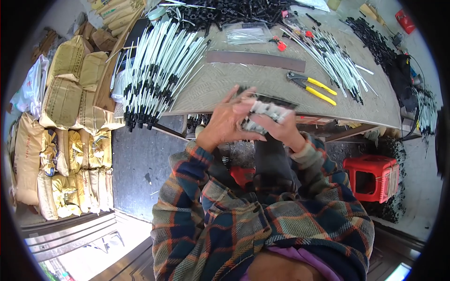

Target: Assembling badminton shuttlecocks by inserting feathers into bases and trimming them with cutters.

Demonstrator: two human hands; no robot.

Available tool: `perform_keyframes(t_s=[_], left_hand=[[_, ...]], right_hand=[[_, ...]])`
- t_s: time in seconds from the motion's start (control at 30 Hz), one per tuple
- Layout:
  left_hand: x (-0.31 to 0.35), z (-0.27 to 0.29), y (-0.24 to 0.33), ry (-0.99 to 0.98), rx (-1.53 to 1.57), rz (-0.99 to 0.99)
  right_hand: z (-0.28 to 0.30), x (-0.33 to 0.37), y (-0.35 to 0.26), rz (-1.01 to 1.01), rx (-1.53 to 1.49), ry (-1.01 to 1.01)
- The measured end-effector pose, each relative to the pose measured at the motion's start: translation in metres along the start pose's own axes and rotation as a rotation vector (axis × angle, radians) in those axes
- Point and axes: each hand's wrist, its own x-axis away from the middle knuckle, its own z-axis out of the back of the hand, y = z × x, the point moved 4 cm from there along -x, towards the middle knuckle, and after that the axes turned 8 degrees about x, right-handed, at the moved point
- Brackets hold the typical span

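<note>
Over the table's near edge, my two hands hold a small black-and-white bundle (269, 110) between them. It is smeared by motion, so I cannot tell its exact kind; a row of pale pieces shows on it with a dark strip along its far side. My left hand (220, 122) grips its left end with bent fingers. On the right end, my right hand (284, 129) is closed, its thumb lying across the pale pieces. Beyond the bundle lie yellow-handled pliers (313, 87) and a flat brown strip (255, 60).
A large fan of white rods with black fittings (157, 70) lies at the table's left, a smaller bunch of white rods (335, 61) at the right. Black plastic parts (229, 14) heap at the back. Brown sacks (63, 103) stack at far left; a red stool (372, 177) stands right.
</note>
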Motion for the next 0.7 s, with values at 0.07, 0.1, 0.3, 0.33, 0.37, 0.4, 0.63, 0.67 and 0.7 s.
perform_keyframes(t_s=[0.07,0.1,0.3,0.33,0.37,0.4,0.63,0.67,0.7], left_hand=[[-0.009,-0.002,0.031,-0.015,0.163,-0.045],[-0.007,-0.015,0.038,-0.108,0.542,0.127],[0.038,-0.134,0.052,-0.267,1.329,0.591],[0.055,-0.157,0.048,-0.215,1.319,0.737],[0.073,-0.176,0.041,-0.15,1.293,0.88],[0.09,-0.197,0.037,-0.163,1.288,0.913],[0.048,-0.087,0.029,-0.592,0.879,0.661],[0.033,-0.064,0.019,-0.529,1.004,0.648],[0.008,-0.037,0.007,-0.473,0.91,0.672]], right_hand=[[0.021,0.006,-0.05,0.169,0.13,-0.069],[0.027,0.015,-0.056,0.159,0.036,-0.056],[0.04,0.062,-0.024,-0.335,-0.371,0.137],[0.037,0.074,0.003,-0.477,-0.454,0.192],[0.033,0.086,0.027,-0.501,-0.41,0.147],[0.03,0.096,0.044,-0.569,-0.469,0.188],[0.031,0.11,0.039,-0.609,-0.598,0.184],[0.033,0.115,0.044,-0.596,-0.542,0.177],[0.036,0.115,0.041,-0.609,-0.576,0.17]])
